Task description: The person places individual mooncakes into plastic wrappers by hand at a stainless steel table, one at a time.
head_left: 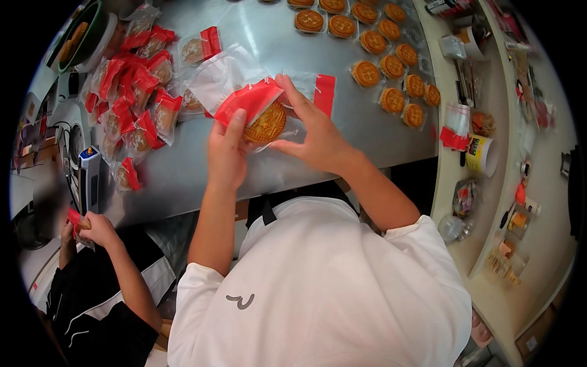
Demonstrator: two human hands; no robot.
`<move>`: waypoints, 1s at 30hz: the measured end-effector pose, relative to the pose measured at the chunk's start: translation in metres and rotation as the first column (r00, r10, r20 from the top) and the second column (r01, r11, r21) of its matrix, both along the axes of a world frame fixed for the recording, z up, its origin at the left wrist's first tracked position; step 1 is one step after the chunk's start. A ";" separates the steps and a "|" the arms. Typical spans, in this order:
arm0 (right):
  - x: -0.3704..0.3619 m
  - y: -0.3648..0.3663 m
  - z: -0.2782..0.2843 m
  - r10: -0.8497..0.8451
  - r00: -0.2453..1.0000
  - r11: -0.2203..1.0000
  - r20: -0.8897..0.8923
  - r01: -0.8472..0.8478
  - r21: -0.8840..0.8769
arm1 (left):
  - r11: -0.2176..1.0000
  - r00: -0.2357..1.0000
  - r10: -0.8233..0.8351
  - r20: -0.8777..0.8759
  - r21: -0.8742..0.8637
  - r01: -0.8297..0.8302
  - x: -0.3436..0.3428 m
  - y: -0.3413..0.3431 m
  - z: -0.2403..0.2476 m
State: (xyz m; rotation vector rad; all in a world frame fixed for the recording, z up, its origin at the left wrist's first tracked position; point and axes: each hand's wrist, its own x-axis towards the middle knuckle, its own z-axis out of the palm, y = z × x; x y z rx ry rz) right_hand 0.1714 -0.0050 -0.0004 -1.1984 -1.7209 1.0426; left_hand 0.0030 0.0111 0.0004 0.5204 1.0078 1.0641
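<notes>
While both forearms reach up over the brushed steel tabletop (183, 177), the two hands close on one round golden-brown mooncake (266, 124) in a clear plastic sleeve with a red end (247, 101).

Left hand (226, 153) stands upright, thumb pressed against the cake's left edge, fingers curled behind the wrapper; right hand (318, 140) comes in from the right, index finger stretched along the top of the sleeve, thumb pinching underneath. An empty red-tipped clear sleeve (315, 88) lies just behind. Wrapped cakes (131, 104) pile at the left; unwrapped cakes in clear trays (382, 67) sit in rows at upper right. A co-worker's hand (98, 229) grips a red packet at lower left.
</notes>
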 end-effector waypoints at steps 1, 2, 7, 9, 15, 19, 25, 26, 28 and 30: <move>0.000 0.002 0.003 0.029 0.997 0.999 -0.069 -0.030 -0.014 | 0.999 0.999 -0.041 -0.025 -0.014 0.041 -0.002 -0.003 0.003; 0.000 0.002 0.007 0.035 0.998 0.999 -0.046 -0.035 0.003 | 0.999 0.998 -0.047 0.028 0.012 0.047 -0.007 -0.004 0.003; -0.011 0.002 0.012 0.069 0.997 0.954 -0.033 -0.056 0.295 | 0.996 0.904 0.023 0.427 -0.090 0.017 -0.028 0.003 0.007; -0.016 0.003 0.006 -0.049 0.999 0.941 -0.016 0.052 0.335 | 0.998 0.928 -0.035 0.371 -0.027 0.049 -0.025 0.003 0.006; -0.054 0.014 -0.027 -0.172 0.982 0.939 -0.082 0.188 0.288 | 0.993 0.950 0.107 0.293 -0.076 -0.088 -0.013 -0.016 -0.011; -0.068 0.004 -0.044 0.043 0.996 0.962 -0.073 -0.022 0.273 | 0.977 0.943 0.189 0.275 -0.153 -0.151 -0.056 -0.033 -0.044; 0.007 -0.011 -0.090 -0.140 0.893 0.986 0.428 0.089 0.138 | 0.827 0.792 0.561 0.240 -0.129 -0.546 -0.136 -0.058 -0.087; 0.026 -0.009 -0.098 -0.238 0.819 0.965 0.522 0.138 0.223 | 0.797 0.773 0.604 0.196 -0.125 -0.591 -0.145 -0.061 -0.098; 0.054 -0.008 -0.119 -0.227 0.753 0.964 0.618 0.085 0.251 | 0.758 0.753 0.649 0.105 -0.166 -0.630 -0.150 -0.063 -0.109; 0.068 -0.008 -0.131 -0.219 0.730 0.957 0.647 0.030 0.289 | 0.794 0.850 0.527 -0.016 -0.346 -0.500 -0.147 -0.065 -0.114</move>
